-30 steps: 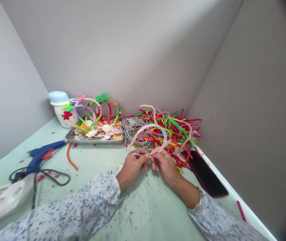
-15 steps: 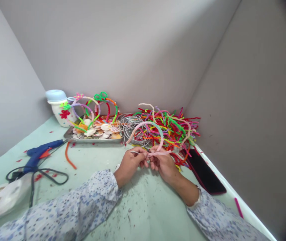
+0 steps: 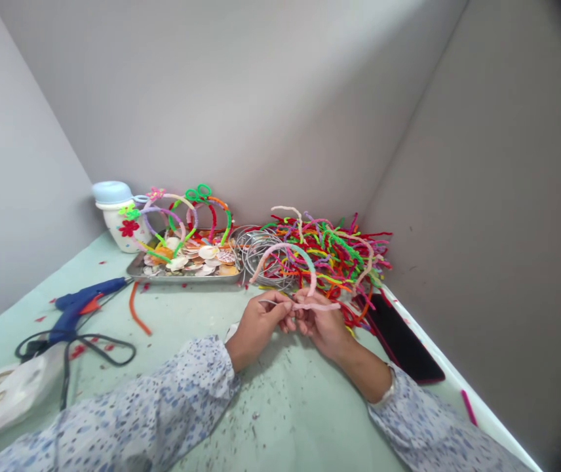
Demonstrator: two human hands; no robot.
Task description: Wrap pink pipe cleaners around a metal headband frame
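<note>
At the centre of the head view, my left hand [image 3: 261,321] pinches a thin grey wire whose end sticks out over its fingers. My right hand [image 3: 322,321] meets it fingertip to fingertip, closed on a pale pink fuzzy strip [image 3: 322,307] that lies along the wire and points right. Just behind the fingers stands an arch [image 3: 285,248] wrapped in pink and pale teal, its right end reaching down behind my right hand. The fingertips partly hide where wire and strip meet.
Behind lie a coil of grey wire [image 3: 255,252] and a heap of coloured pipe cleaners [image 3: 339,252]. A metal tray [image 3: 187,280] holds shells and fuzzy hoops. A white cup [image 3: 126,229], blue glue gun [image 3: 77,305] and black phone-like slab [image 3: 406,341] are also there.
Both hands stay together in nearly the same place. The pink strip's free end has shifted slightly right and down, and the view has tilted a little.
</note>
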